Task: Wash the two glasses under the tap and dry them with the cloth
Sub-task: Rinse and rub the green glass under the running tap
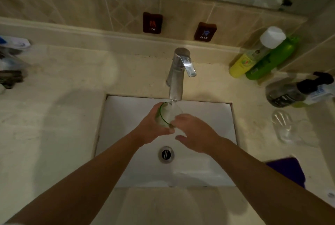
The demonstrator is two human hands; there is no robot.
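Presently, left hand (153, 126) grips the glass (167, 115) under the tap (176, 77); right hand (194, 134), fingers relaxed, touches its right side.

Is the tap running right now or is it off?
On. A stream of water falls from the tap spout into the glass that the left hand holds tipped beneath it.
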